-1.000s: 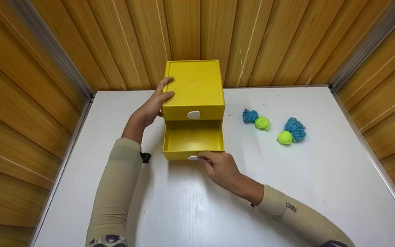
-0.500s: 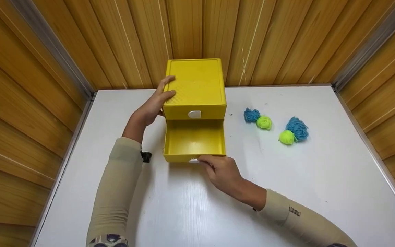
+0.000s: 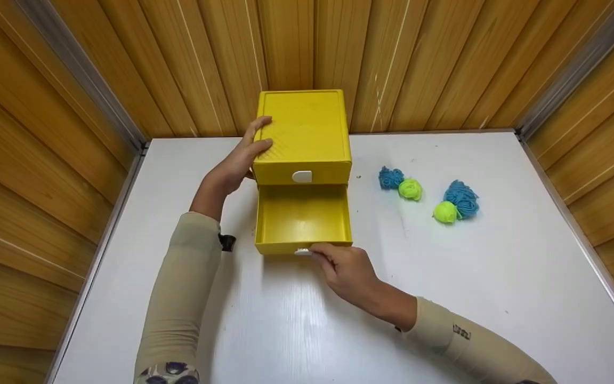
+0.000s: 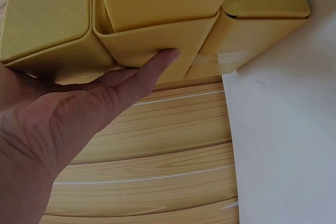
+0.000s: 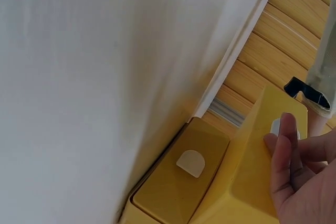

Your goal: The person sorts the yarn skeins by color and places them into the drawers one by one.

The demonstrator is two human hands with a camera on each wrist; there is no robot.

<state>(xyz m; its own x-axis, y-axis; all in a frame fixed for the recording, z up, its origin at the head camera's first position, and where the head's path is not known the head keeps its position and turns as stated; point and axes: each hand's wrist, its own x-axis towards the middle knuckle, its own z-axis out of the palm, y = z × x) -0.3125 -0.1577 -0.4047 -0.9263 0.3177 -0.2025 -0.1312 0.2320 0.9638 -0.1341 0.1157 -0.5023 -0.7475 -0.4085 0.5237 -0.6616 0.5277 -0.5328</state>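
Note:
A yellow drawer cabinet (image 3: 307,125) stands toward the back of the white table. Its middle drawer (image 3: 304,221) is pulled well out, with a bare inside. My right hand (image 3: 350,271) pinches that drawer's white handle (image 3: 301,252) between thumb and fingers. My left hand (image 3: 237,160) rests against the cabinet's left side, two digits laid over the top edge. In the left wrist view a finger (image 4: 149,72) lies straight along the side wall. The top drawer (image 3: 325,173) is closed; the right wrist view shows a closed bottom drawer (image 5: 168,182) beneath.
Right of the cabinet lie two blue yarn bundles (image 3: 390,178) and two lime-green yarn balls (image 3: 410,189), set in two pairs on the table (image 3: 499,277). Wood-patterned panels (image 3: 419,64) wall the table at the back and sides.
The middle drawer has come slightly further out toward me, my right hand moving back with its handle. My left hand stays in place on the cabinet.

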